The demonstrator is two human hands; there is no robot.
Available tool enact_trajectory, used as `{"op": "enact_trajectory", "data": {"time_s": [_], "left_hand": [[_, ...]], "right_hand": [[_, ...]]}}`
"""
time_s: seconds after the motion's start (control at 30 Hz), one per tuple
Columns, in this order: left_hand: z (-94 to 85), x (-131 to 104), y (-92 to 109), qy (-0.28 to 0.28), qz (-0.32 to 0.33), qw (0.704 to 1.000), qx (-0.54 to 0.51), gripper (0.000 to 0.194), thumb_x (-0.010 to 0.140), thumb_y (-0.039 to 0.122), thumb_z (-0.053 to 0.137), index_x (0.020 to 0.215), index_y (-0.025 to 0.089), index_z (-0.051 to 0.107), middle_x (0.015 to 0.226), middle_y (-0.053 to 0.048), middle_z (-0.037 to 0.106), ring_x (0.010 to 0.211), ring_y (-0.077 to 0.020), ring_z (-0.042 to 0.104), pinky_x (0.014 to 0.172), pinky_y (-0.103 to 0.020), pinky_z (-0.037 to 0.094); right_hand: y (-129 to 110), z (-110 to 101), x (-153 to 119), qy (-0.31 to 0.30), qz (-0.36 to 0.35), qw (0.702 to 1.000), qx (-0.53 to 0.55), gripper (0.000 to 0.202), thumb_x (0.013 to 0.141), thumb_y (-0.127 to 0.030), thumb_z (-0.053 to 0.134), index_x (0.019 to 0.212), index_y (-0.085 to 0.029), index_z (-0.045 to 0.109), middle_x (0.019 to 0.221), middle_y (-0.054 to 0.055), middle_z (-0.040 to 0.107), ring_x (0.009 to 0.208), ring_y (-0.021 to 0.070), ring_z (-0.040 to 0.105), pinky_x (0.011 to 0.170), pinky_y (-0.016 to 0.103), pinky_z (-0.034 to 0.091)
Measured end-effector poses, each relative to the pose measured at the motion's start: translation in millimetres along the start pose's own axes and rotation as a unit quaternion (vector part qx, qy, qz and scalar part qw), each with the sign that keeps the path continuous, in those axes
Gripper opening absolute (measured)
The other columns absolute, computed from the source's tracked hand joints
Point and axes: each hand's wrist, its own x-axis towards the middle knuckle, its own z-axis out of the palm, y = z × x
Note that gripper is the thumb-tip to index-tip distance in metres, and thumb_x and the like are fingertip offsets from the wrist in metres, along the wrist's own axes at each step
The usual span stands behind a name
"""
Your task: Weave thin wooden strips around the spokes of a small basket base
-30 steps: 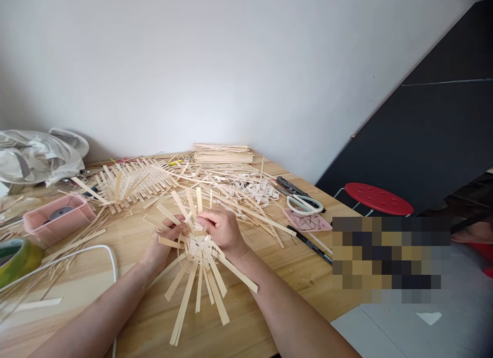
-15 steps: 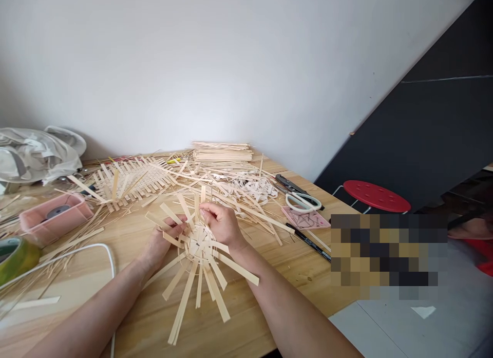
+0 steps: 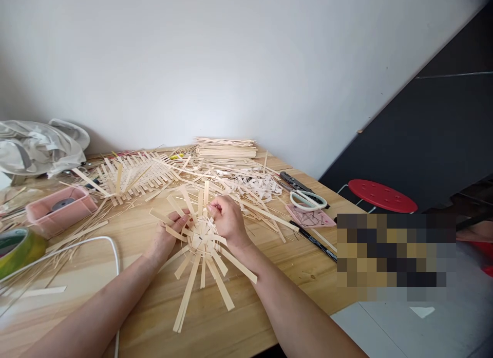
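A round woven bamboo base sits over the table in front of me, with flat strips radiating out like spokes. Thin strands circle its middle. My left hand is closed on the base's upper left edge, its fingertips pressed among the spokes. At the upper right edge, my right hand is closed in a pinch beside an upright spoke. It grips a thin bamboo strand, mostly hidden by the fingers. The longest spokes point towards me and to the lower right, under my right forearm.
Behind lie a larger woven mat, stacked bamboo strips and white scraps. Scissors, a utility knife and a black marker are on the right. On the left are a pink box, tape roll and white cable.
My right hand has drawn slightly away from the upright spoke, still pinching. The base has tilted a little, and the whole view has shifted slightly.
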Motion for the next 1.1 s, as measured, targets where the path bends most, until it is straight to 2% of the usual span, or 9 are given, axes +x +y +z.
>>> {"op": "enact_trajectory", "data": {"time_s": [0.2,0.33,0.47,0.67,0.87,1.1], "left_hand": [[-0.5,-2.1,11.8,-0.038,-0.065,0.996,0.043,0.035,0.065,0.034,0.065,0.095,0.018,0.060,0.077,-0.004,0.064,0.063,-0.0146,0.058,0.054,-0.024,0.044],[-2.9,-2.6,19.5,-0.054,-0.098,0.993,0.046,0.038,0.061,0.026,0.069,0.098,0.022,0.060,0.089,-0.004,0.065,0.069,-0.0145,0.060,0.059,-0.024,0.046],[-3.5,-2.6,21.7,-0.071,-0.102,0.992,0.017,0.042,0.059,0.021,0.071,0.098,0.023,0.059,0.092,-0.003,0.064,0.072,-0.0131,0.060,0.064,-0.024,0.047],[-0.2,-0.3,18.6,0.018,-0.048,0.999,-0.008,0.038,0.052,0.017,0.073,0.089,0.017,0.061,0.074,-0.001,0.061,0.060,-0.0105,0.057,0.055,-0.021,0.046],[3.0,2.5,16.0,0.062,-0.019,0.998,-0.022,0.024,0.047,0.019,0.075,0.062,0.013,0.056,0.067,0.001,0.060,0.056,-0.0086,0.054,0.056,-0.022,0.045],[3.9,4.4,12.9,0.090,0.007,0.995,-0.041,0.027,0.049,0.022,0.075,0.069,0.015,0.058,0.065,0.003,0.060,0.059,-0.0074,0.054,0.057,-0.018,0.043]], "right_hand": [[3.1,-3.7,0.6,-0.029,0.018,0.999,-0.004,0.014,0.074,-0.017,0.040,0.061,-0.018,0.043,0.065,0.000,0.047,0.064,0.0126,0.045,0.054,0.021,0.028],[6.1,-4.6,1.0,-0.062,0.061,0.995,0.057,0.015,0.078,-0.024,0.037,0.064,-0.020,0.040,0.052,-0.005,0.043,0.049,0.0097,0.046,0.047,0.020,0.027],[5.9,-4.1,2.2,-0.055,0.100,0.987,0.116,0.014,0.077,-0.026,0.040,0.064,-0.020,0.041,0.051,-0.006,0.043,0.044,0.0085,0.048,0.046,0.019,0.030],[2.1,-2.9,3.2,-0.027,0.133,0.970,0.200,0.014,0.076,-0.026,0.042,0.063,-0.020,0.039,0.053,-0.005,0.046,0.044,0.0082,0.044,0.046,0.020,0.032],[0.3,-4.9,1.9,0.008,0.078,0.990,0.114,0.018,0.076,-0.025,0.043,0.059,-0.019,0.041,0.058,-0.003,0.044,0.058,0.0107,0.042,0.054,0.022,0.032],[-4.8,-4.4,-0.9,0.036,0.077,0.993,0.082,0.015,0.077,-0.026,0.045,0.068,-0.018,0.052,0.080,0.003,0.046,0.076,0.0141,0.044,0.068,0.025,0.037]]}}
